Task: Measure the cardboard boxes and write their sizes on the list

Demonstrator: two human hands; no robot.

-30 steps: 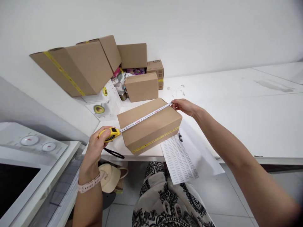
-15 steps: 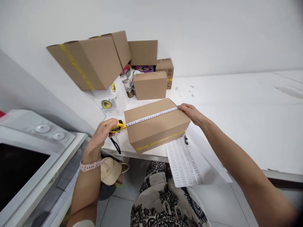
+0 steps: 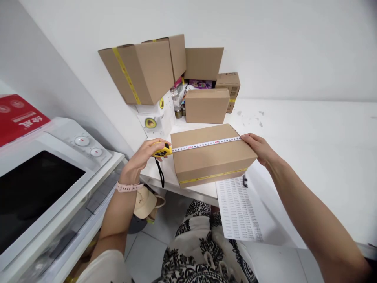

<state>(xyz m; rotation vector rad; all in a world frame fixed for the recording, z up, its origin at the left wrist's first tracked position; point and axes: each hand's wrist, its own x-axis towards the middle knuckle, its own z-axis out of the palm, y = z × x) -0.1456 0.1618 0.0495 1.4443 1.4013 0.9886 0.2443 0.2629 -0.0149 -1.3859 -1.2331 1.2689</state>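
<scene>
A closed brown cardboard box (image 3: 212, 159) lies near the table's front edge, with yellow tape along its front side. My left hand (image 3: 147, 152) is closed around a yellow and black tape measure (image 3: 161, 150) at the box's left edge, its black wrist strap (image 3: 160, 173) hanging down. The white blade (image 3: 203, 145) runs out across the top of the box. At the right edge, my right hand (image 3: 257, 147) pinches the blade's free end against the box. The hook itself is hidden under the fingers.
Behind stand several brown cartons (image 3: 207, 106) and white boxes with avocado pictures (image 3: 156, 122). Printed sheets (image 3: 238, 212) with a black clip (image 3: 245, 181) overhang the front edge. A microwave (image 3: 44, 177) bearing a red box (image 3: 20, 118) is at left; a cream cap (image 3: 145, 202) hangs below.
The camera view has turned left, so everything sits farther right and more of the microwave shows. Both hands keep their hold, with the blade still stretched across the box.
</scene>
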